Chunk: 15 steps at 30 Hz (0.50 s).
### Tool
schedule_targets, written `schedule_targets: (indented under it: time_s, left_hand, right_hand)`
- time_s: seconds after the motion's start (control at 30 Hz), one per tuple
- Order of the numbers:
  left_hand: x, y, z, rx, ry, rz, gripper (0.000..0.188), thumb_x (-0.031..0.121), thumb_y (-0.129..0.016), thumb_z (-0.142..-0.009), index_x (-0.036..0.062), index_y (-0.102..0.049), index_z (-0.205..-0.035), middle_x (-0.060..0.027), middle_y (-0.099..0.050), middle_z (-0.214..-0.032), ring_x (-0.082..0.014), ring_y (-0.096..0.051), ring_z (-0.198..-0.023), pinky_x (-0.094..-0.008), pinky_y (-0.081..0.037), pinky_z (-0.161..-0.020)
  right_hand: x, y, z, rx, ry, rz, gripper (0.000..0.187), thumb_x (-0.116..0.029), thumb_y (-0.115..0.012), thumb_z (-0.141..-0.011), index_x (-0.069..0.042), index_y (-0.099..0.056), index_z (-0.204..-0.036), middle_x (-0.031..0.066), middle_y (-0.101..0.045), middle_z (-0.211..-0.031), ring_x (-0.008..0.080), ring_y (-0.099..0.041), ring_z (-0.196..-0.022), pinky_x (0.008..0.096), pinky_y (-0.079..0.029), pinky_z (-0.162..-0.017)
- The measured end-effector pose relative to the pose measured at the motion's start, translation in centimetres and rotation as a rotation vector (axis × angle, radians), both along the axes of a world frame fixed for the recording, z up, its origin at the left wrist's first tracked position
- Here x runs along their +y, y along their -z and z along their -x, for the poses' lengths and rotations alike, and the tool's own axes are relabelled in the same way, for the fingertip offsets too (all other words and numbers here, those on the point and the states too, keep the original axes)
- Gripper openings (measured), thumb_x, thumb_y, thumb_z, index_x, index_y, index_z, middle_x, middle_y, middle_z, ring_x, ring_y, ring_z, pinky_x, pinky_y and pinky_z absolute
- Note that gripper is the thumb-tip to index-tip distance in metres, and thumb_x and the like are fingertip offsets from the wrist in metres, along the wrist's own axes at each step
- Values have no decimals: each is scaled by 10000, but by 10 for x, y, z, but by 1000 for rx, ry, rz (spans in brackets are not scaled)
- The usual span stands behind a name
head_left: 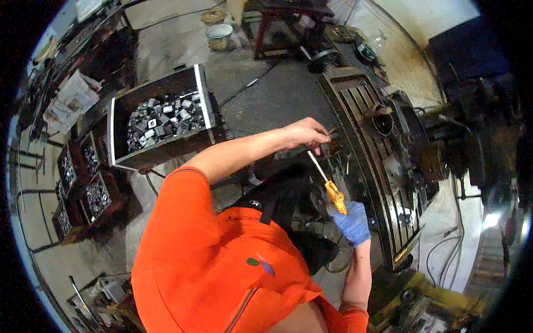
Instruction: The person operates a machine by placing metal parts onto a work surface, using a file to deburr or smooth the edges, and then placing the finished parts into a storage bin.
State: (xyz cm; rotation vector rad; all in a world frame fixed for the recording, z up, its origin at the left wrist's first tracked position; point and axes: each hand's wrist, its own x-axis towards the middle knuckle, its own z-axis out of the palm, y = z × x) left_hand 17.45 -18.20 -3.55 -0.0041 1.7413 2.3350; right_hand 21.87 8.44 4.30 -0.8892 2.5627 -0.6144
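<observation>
My right hand [351, 222], in a blue glove, is closed round the handle of a yellow air blow gun [335, 194]. The gun's long silver nozzle reaches up and left, its tip just below the fingers of my bare left hand [306, 135]. Those fingers are bent together over the near edge of a slotted metal machine table [363, 119]; whatever they pinch is too small and dark to make out. Small metal pieces [407, 216] lie at the table's lower right end.
A large metal bin [158, 152] full of small metal blocks [164, 119] stands at the left. Smaller boxes of pieces [97, 197] sit beyond it. A dark stand [277, 28] and a pale basin [220, 31] are at the back. Dark machinery rises at right.
</observation>
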Motion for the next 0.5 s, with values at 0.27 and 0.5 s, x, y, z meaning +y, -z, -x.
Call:
schedule_targets:
  time_s: [0.27, 0.5]
  left_hand:
    - [-192, -36, -137, 112, -560, 909, 360, 85, -594, -688, 25, -589, -1044, -82, -632, -743, -126, -577, -612, -254, -463, -603]
    - [-284, 44, -203, -294, -518, 1673, 422, 60, -545, -647, 120, -584, -1062, -166, -593, -968, -327, -557, -928, -409, -455, -795]
  right_hand:
    - [15, -21, -9, -212, 149, 69, 297, -290, -653, -743, -2, -588, -717, 102, -533, -538, 131, -466, -479, 320, -393, -479]
    - [31, 7, -11, -198, 193, 16, 299, -282, -671, -725, 1, -574, -730, 123, -545, -568, 178, -468, -478, 327, -393, -476]
